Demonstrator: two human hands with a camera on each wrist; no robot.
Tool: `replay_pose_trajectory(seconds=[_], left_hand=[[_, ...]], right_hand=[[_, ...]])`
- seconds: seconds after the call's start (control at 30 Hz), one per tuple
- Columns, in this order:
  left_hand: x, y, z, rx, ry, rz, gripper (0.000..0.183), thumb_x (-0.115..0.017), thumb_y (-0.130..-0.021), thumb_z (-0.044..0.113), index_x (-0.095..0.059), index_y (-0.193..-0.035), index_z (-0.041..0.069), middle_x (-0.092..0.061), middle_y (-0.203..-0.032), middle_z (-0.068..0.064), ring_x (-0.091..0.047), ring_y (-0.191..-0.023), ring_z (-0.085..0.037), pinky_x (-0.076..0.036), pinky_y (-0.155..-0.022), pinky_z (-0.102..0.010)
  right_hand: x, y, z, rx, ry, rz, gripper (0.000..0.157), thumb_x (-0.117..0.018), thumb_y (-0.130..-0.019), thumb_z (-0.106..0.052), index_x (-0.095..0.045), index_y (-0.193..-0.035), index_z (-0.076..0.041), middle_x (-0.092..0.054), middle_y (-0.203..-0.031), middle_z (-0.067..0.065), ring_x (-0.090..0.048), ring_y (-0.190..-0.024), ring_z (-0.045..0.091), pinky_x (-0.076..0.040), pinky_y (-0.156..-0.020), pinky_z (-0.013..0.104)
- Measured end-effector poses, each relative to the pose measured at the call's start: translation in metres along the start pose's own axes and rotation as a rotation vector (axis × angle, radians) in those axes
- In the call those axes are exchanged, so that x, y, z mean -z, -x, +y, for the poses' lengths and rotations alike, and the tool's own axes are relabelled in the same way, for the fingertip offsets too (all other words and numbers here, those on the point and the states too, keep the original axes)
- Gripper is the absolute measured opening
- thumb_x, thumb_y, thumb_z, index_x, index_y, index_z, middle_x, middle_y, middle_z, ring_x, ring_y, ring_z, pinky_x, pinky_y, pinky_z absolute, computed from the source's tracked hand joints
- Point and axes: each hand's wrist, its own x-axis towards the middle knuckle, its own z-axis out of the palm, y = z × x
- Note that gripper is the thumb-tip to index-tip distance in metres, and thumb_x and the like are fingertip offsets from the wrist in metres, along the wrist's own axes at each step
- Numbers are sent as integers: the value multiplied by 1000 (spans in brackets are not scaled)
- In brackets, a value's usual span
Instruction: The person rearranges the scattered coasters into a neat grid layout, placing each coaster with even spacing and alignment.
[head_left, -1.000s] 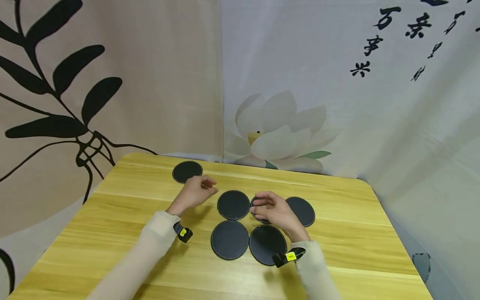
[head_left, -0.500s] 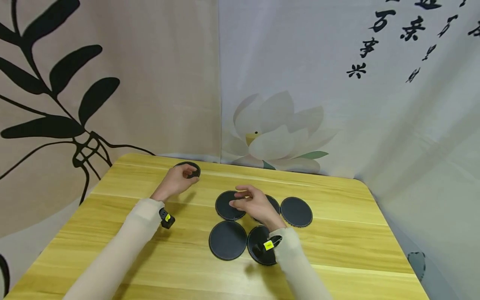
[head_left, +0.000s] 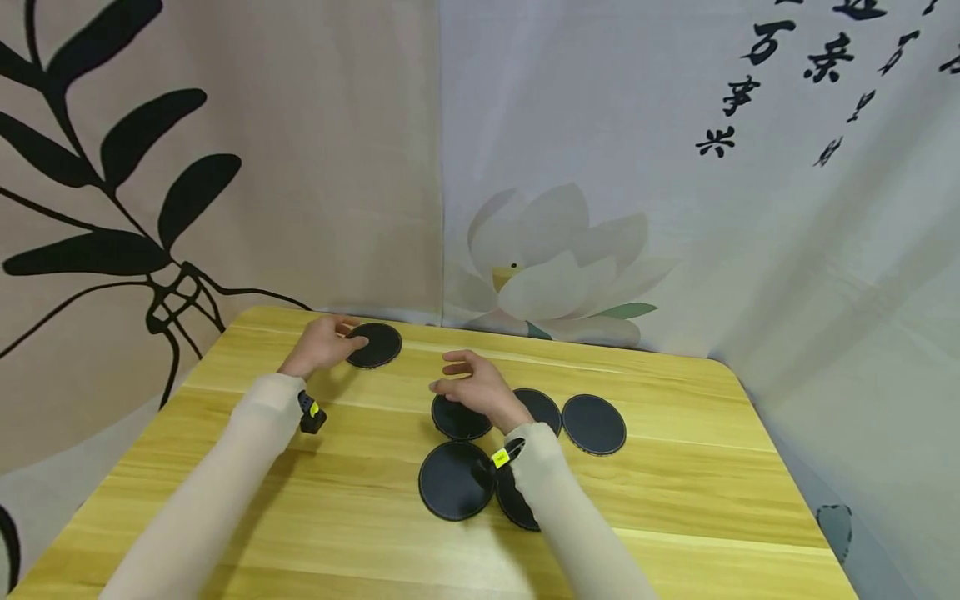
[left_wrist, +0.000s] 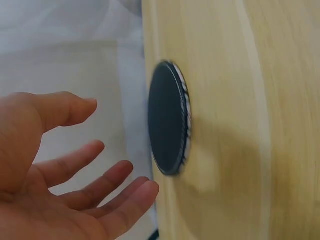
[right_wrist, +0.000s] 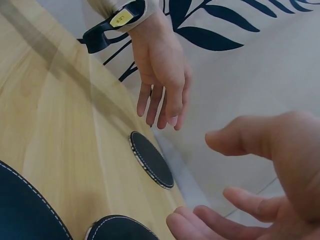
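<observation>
A round black coaster (head_left: pixel 378 347) with a stitched rim lies at the table's back left. In the left wrist view this coaster (left_wrist: pixel 166 120) shows a thick edge with pale marks. My left hand (head_left: pixel 318 344) hovers beside its left side, fingers spread and thumb apart, holding nothing; the left wrist view shows a gap between them. My right hand (head_left: pixel 482 385) is raised, loosely bent and without anything in it, over another black coaster (head_left: pixel 457 421), partly hiding it. In the right wrist view, my left hand (right_wrist: pixel 162 67) appears beyond the back-left coaster (right_wrist: pixel 151 160).
More black coasters lie flat: a front one (head_left: pixel 457 481), one beneath the right forearm (head_left: pixel 515 502), one behind the right wrist (head_left: pixel 542 408) and one at the right (head_left: pixel 594 424). The wooden table (head_left: pixel 720 500) ends at a printed curtain (head_left: pixel 352 167).
Both hands have moved left and toward the back. My left hand passed over the back-left coaster to its left side. The coasters appear to lie where they were.
</observation>
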Motion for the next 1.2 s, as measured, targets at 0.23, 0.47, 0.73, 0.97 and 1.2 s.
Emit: replay_pose_trajectory(seconds=[0.23,0.47,0.73,0.97,1.2], left_hand=[[8,-11,-12,34,-23,-10,62,-59,-104,30,-40,-155,1,-41,-152,-34,-46,-135,-52,-49,-106,-60],[14,-23,-24,90,24,-43,63,-58,-104,33,-39,-155,1,-41,-152,-32,-51,-130,-46,-53,-98,-52],[16,-36,-31,134,85,-70,66,-62,-102,36,-41,-155,2,-55,-138,-28,-62,-112,-35,-58,-90,-43],[14,-42,-31,181,114,-63,60,-61,-103,29,-43,-151,-2,-59,-99,-9,-61,-80,-22,-57,-86,-41],[13,-45,-23,239,137,-51,55,-58,-104,25,-45,-149,-3,-49,-144,-26,-59,-105,-29,-58,-96,-44]], right_hand=[[-8,-17,-1,-2,-14,15,62,-80,-88,-22,-54,-144,-14,-54,-147,22,-68,-117,39,-55,-105,49],[-19,-38,0,-12,-60,17,64,-80,-88,-19,-52,-145,-9,-55,-145,23,-71,-110,28,-57,-103,44],[-28,-63,4,-40,-83,35,65,-77,-90,-18,-50,-147,-6,-64,-133,16,-70,-112,30,-58,-101,42],[-36,-81,6,-59,-95,41,69,-77,-91,-18,-46,-151,-4,-64,-133,16,-66,-122,34,-57,-103,44],[-41,-96,-1,-83,-125,11,70,-72,-93,-13,-40,-154,-2,-63,-136,20,-63,-127,36,-55,-106,46]])
